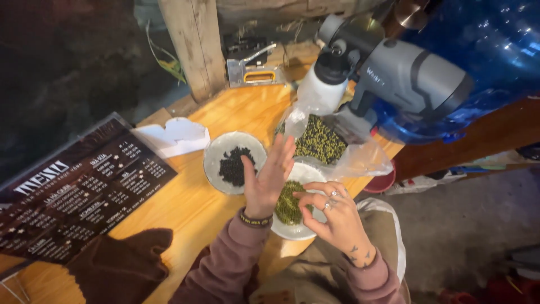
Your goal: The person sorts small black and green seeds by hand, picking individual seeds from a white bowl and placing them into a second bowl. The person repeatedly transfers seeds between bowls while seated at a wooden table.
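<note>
the left hand (pixel 269 174) is held flat and open, palm up-ish, fingers together and pointing to the far side, clamped on nothing. it hovers between two white bowls: the bowl of black beans (pixel 235 162) lies just to its left, and the bowl of green mung beans (pixel 292 204) sits just to its right and a little nearer. the right hand (pixel 332 217) is over the near right rim of that green-bean bowl, its thumb and forefinger drawn together in a pinch right above the heap; whether a bean is caught between the tips is too small to tell. rings show on its fingers.

so the green beans lie directly under and just left of the right hand, which is the nearer hand to them, while the open left palm waits beside the pinch, on its left, with the black beans beyond it, further left. the heap is roundish, with no clear long axis.

farther off, a clear plastic bag of mung beans (pixel 322 141) lies open on the wooden worktop (pixel 185 202), touching or close against the far rim of the green-bean bowl. behind it stand a grey spray gun with a white cup (pixel 388 73) and a large blue water jug (pixel 484 50). a dark laminated menu card (pixel 73 191) and a brown cloth (pixel 121 264) lie at the left, a staple gun (pixel 253 65) at the far edge.
</note>
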